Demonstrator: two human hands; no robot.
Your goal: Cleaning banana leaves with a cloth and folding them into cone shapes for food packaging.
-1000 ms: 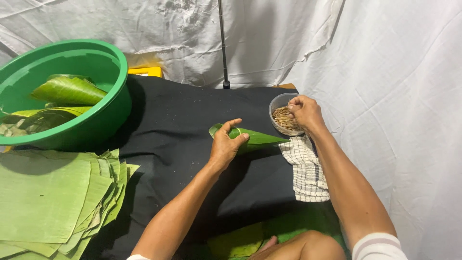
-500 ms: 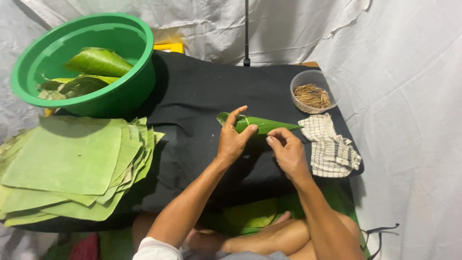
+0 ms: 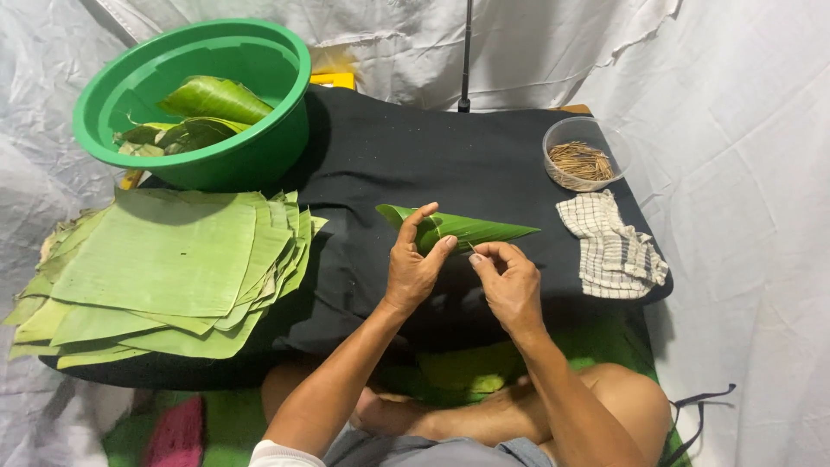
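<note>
One black table [image 3: 484, 164], white cloth backdrop [image 3: 735, 78]

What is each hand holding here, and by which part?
Left hand holds the rolled green leaf cone near its wide end; right hand pinches something thin at its seam.

Both forearms reach forward, converging. The left hand [image 3: 413, 266] is curled, thumb up, fingers pressing down. Just right of it, the right hand [image 3: 510, 281] pinches thumb and forefinger together, knuckles up.
</note>
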